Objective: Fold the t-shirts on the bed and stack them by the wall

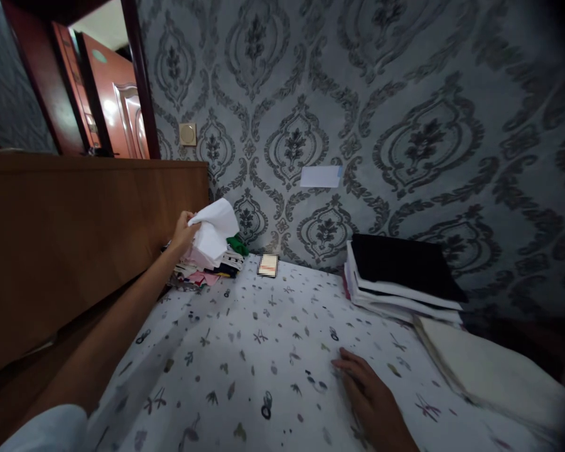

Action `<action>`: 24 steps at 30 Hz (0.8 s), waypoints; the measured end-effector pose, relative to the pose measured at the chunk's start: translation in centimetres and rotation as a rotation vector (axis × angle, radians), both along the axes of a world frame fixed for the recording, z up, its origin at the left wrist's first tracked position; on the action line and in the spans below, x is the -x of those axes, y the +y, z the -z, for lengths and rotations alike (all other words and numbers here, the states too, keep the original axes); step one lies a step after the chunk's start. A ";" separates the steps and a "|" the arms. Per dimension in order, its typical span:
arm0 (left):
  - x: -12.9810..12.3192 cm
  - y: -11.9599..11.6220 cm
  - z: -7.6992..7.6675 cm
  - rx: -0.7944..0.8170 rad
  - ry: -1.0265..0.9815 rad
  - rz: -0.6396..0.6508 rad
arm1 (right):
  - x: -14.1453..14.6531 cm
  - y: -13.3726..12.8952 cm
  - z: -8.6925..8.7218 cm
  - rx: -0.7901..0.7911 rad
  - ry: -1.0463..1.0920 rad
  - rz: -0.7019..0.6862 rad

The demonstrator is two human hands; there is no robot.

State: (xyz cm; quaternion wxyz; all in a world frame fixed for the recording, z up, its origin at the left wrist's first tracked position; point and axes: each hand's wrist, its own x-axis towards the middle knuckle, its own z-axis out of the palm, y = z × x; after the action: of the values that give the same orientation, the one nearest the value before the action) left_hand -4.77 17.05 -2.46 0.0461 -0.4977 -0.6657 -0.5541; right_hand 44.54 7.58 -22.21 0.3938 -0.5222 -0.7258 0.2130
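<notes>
My left hand (pixel 185 231) is closed on a white cloth (pixel 214 229) at the back left, its loose part raised above a pile of mixed clothes (pixel 202 274). A green cloth (pixel 237 245) lies at that pile's right side. Nothing shows in my right hand (pixel 365 392), which is low over the patterned bedsheet (pixel 273 333) at the front right with its fingers slightly bent and partly apart.
A folded stack with black cloth (pixel 405 267) on top stands by the wall at right. Cream folded cloth (pixel 494 370) lies in front of it. A small card-like item (pixel 268 265) sits near the wall. A wooden board (pixel 89 232) borders the left side.
</notes>
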 end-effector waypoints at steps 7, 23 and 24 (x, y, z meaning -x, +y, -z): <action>1.2 0.5 -1.5 0.155 0.028 -0.083 | 0.1 -0.4 -0.6 0.027 -0.002 -0.010; -2.9 -2.7 1.1 0.474 0.513 -0.172 | 0.4 -0.7 -1.1 0.027 0.048 -0.023; -3.8 -3.0 0.7 0.453 0.529 -0.144 | 0.5 -0.7 -1.2 0.033 0.060 -0.025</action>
State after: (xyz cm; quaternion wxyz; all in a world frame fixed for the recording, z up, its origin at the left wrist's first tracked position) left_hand -0.97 14.01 -3.15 0.1445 -0.5733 -0.7701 -0.2395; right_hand 44.09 6.86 -21.06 0.4039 -0.5132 -0.7164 0.2454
